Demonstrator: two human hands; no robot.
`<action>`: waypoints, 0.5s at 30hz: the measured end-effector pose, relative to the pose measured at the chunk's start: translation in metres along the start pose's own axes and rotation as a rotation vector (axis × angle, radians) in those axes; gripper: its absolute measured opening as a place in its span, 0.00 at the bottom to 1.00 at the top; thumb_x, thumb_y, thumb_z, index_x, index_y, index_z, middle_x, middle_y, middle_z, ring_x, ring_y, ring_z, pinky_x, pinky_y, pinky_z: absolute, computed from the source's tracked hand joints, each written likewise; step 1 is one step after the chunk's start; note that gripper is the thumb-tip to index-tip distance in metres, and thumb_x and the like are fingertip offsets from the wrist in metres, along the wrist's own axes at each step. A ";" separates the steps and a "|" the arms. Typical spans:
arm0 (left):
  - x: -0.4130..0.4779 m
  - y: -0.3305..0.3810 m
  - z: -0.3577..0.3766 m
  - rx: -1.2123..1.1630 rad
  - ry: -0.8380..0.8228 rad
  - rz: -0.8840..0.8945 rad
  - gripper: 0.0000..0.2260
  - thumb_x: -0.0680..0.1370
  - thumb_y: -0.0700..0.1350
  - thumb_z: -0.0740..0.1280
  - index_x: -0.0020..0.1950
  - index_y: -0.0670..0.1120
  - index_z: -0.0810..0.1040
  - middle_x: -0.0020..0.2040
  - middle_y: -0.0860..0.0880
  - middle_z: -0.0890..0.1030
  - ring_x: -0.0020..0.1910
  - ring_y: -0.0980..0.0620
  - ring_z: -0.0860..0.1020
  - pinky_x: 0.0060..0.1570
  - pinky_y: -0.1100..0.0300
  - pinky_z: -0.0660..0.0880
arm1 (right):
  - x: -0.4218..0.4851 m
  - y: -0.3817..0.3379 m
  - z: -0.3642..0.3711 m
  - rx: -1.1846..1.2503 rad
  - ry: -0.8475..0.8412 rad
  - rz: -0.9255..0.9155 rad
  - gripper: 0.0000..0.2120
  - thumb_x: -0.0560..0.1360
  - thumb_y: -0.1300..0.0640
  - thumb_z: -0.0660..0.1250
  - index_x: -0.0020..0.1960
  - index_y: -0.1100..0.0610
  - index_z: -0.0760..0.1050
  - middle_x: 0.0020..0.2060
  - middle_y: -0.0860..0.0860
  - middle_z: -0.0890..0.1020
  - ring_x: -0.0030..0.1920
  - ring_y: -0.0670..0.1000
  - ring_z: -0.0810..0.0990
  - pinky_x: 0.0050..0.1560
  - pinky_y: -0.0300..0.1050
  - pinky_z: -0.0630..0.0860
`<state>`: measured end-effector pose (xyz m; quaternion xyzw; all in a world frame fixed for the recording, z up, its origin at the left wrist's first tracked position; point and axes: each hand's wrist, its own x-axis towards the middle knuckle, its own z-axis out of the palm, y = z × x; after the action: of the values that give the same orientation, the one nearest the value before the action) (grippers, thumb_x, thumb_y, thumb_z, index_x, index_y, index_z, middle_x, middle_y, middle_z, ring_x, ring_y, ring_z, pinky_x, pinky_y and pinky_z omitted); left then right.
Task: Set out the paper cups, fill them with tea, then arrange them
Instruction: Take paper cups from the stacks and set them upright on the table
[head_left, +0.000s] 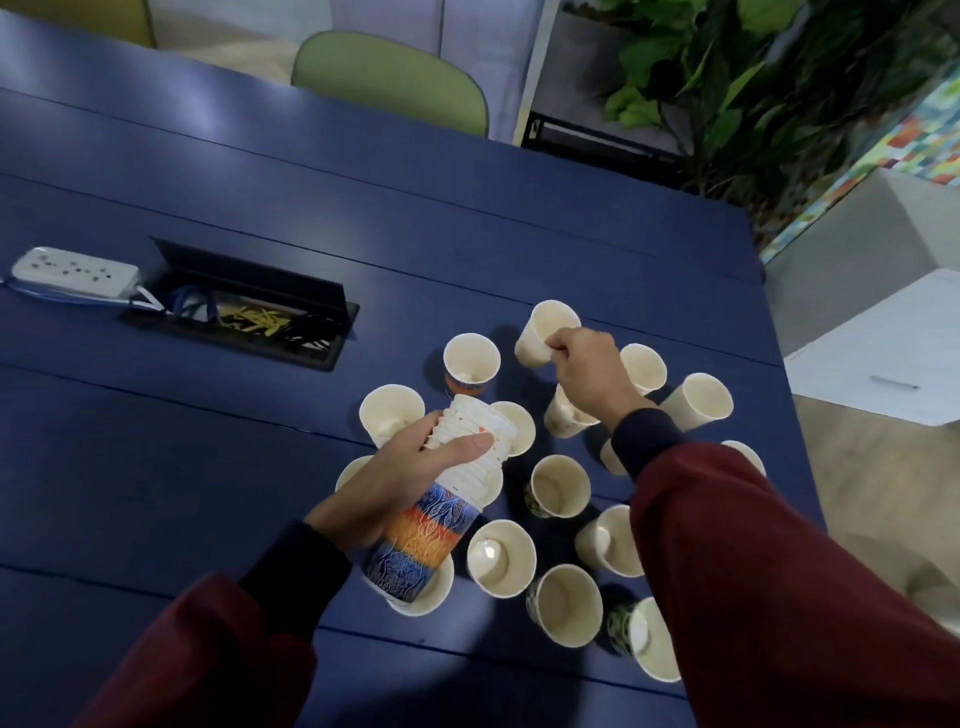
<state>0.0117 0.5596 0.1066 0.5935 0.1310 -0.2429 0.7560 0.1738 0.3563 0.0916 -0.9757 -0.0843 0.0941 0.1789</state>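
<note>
- Far left: white power strip (72, 273) beside an open cable hatch (249, 317) sunk in the blue table (182, 457).
- Left hand (400, 483): fingers and thumb wrapped round a nested stack of cups (467, 493), held tilted above the table.
- Centre to right: loose cups (501, 558) stand upright in an uneven cluster, mouths up, near each other.
- Right hand (587, 369): fingertips pinch one cup (545, 332) by its wall; the cup is tilted at the cluster's far edge.
- Progress, judged: setting out well under way, stack not used up. No tea or pot visible; filling and arranging remain.
- Writing: none legible. Cup walls show a blue-and-orange leaf pattern, no brand readable.
</note>
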 end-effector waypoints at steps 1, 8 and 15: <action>0.002 0.000 -0.003 -0.002 0.003 -0.004 0.15 0.78 0.50 0.70 0.63 0.46 0.77 0.55 0.44 0.85 0.55 0.42 0.84 0.56 0.47 0.80 | 0.001 -0.001 0.004 -0.007 -0.056 0.011 0.14 0.80 0.64 0.61 0.62 0.58 0.80 0.57 0.59 0.82 0.57 0.62 0.79 0.53 0.47 0.72; -0.003 -0.003 -0.007 -0.043 -0.027 -0.032 0.20 0.77 0.51 0.72 0.66 0.44 0.76 0.57 0.42 0.84 0.57 0.40 0.83 0.61 0.41 0.78 | -0.044 -0.013 0.005 0.295 0.130 -0.018 0.09 0.81 0.55 0.66 0.55 0.55 0.83 0.43 0.52 0.87 0.46 0.54 0.85 0.53 0.50 0.79; -0.027 -0.006 0.016 -0.097 -0.081 -0.033 0.19 0.77 0.48 0.72 0.67 0.46 0.76 0.59 0.42 0.84 0.59 0.40 0.82 0.64 0.39 0.75 | -0.164 -0.044 -0.010 0.676 -0.045 -0.115 0.15 0.83 0.52 0.64 0.43 0.61 0.80 0.33 0.49 0.80 0.32 0.45 0.78 0.35 0.39 0.74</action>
<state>-0.0155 0.5493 0.1187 0.5434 0.1216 -0.2725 0.7846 0.0110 0.3610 0.1425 -0.8525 -0.1070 0.1278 0.4954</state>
